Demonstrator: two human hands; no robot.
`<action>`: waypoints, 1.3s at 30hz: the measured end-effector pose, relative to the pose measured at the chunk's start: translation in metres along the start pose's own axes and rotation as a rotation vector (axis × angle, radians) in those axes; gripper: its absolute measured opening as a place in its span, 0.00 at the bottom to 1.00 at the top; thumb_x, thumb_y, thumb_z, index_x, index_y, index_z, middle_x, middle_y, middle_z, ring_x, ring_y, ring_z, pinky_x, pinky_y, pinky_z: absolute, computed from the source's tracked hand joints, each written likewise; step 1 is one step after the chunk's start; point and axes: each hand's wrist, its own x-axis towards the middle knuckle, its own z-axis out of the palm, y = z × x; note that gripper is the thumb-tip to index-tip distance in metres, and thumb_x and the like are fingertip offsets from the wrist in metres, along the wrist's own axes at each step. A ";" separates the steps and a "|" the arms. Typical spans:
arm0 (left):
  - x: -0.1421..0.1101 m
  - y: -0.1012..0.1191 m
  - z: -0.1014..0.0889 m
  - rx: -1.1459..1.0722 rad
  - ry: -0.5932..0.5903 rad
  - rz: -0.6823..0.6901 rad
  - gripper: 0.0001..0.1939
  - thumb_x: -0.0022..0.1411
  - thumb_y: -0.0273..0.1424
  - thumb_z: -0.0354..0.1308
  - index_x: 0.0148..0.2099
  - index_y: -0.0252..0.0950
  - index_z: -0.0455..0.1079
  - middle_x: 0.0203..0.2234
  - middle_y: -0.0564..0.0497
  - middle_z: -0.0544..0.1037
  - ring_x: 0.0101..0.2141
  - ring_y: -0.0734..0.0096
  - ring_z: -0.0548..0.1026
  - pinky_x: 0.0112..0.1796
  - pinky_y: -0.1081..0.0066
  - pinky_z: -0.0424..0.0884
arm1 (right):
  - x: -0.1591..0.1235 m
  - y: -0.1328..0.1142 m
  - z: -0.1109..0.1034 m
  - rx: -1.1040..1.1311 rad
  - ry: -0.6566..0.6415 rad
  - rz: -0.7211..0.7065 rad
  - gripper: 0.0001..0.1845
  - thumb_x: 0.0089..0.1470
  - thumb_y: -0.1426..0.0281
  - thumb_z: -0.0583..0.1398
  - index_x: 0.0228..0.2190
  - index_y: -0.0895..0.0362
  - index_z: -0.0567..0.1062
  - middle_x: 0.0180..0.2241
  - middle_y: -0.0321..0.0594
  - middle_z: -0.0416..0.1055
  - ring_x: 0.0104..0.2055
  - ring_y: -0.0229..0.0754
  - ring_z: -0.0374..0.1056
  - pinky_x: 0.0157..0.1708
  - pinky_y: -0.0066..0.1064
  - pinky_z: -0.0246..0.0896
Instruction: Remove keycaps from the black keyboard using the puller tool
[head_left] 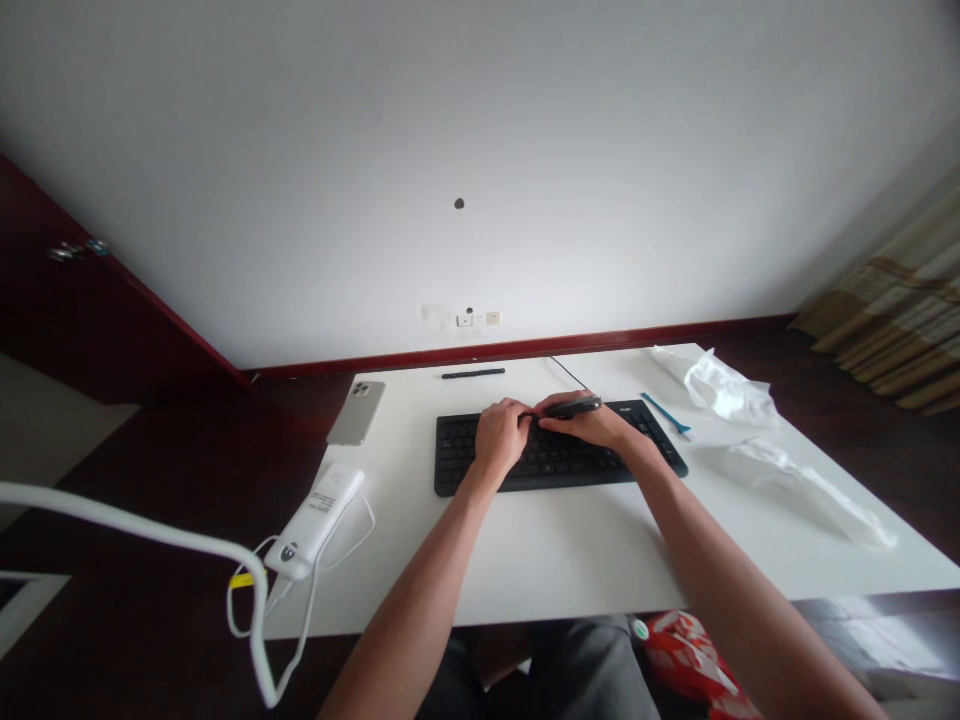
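Observation:
A black keyboard (540, 468) lies on the white table, its cable running off the back. My left hand (501, 435) rests over its left-middle keys, fingers bent and fingertips meeting those of my other hand at the upper row. What these fingertips pinch, if anything, is too small to make out. My right hand (579, 424) is closed around a dark, slender tool (574, 407) with a shiny end, its kind unclear. To the right of the keyboard lies a blue slim tool (666, 413). Behind the keyboard sits a narrow black strip (473, 374).
On the left of the white table (555, 550) are a phone (358, 412) and a white power strip (319, 520) with a looping cord. Crumpled clear plastic (724, 388) and another plastic wrapper (806, 490) lie at the right. Below the table is a red bag (690, 660).

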 end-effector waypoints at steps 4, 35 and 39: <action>0.000 0.000 0.000 -0.004 -0.004 0.000 0.08 0.69 0.28 0.59 0.48 0.40 0.78 0.42 0.49 0.81 0.44 0.63 0.78 0.51 0.63 0.72 | 0.000 -0.015 -0.012 -0.039 -0.048 -0.041 0.14 0.60 0.60 0.62 0.43 0.50 0.83 0.41 0.37 0.82 0.44 0.48 0.76 0.48 0.35 0.68; 0.001 -0.003 0.003 -0.082 0.026 -0.030 0.06 0.67 0.27 0.63 0.45 0.39 0.80 0.41 0.49 0.83 0.42 0.62 0.80 0.49 0.64 0.73 | 0.048 0.012 0.009 0.667 0.117 0.742 0.08 0.52 0.71 0.61 0.25 0.61 0.78 0.25 0.50 0.79 0.24 0.42 0.75 0.27 0.29 0.77; 0.001 -0.005 0.004 -0.098 0.027 -0.016 0.06 0.67 0.27 0.63 0.45 0.39 0.79 0.40 0.49 0.83 0.42 0.63 0.80 0.49 0.65 0.73 | 0.051 0.010 0.006 0.663 0.088 0.750 0.09 0.52 0.71 0.60 0.25 0.61 0.78 0.24 0.49 0.78 0.23 0.40 0.74 0.26 0.27 0.76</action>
